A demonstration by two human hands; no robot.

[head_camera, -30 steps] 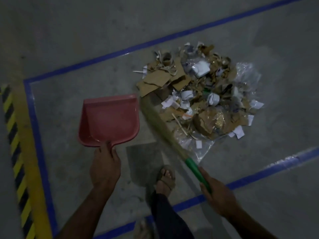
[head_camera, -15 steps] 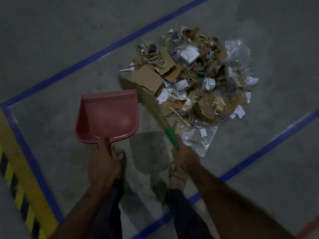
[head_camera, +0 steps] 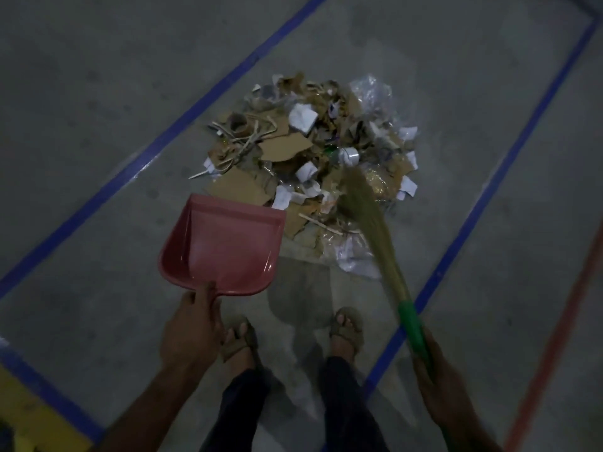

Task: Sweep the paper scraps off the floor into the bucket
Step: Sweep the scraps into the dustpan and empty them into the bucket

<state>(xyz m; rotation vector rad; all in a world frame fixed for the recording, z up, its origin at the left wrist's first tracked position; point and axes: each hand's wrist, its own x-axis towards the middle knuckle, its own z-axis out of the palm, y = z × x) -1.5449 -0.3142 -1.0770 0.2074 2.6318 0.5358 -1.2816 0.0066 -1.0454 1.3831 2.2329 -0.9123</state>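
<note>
A heap of paper scraps (head_camera: 310, 151), torn cardboard and clear plastic lies on the grey concrete floor ahead of my feet. My left hand (head_camera: 191, 331) grips the handle of a red dustpan (head_camera: 222, 246), whose open lip touches the near left edge of the heap. My right hand (head_camera: 437, 383) holds the green handle of a straw broom (head_camera: 368, 216). Its bristles rest on the right side of the heap. No bucket is in view.
Blue tape lines (head_camera: 473, 207) cross the floor on both sides of the heap. A red line (head_camera: 561, 337) runs at the far right. A yellow marked strip (head_camera: 29, 415) fills the lower left corner. My sandalled feet (head_camera: 347, 331) stand just behind the dustpan.
The broom has swung from the left side of the heap, beside the dustpan, over to its right side. The dustpan lip has come up against the scraps. The view has shifted left.
</note>
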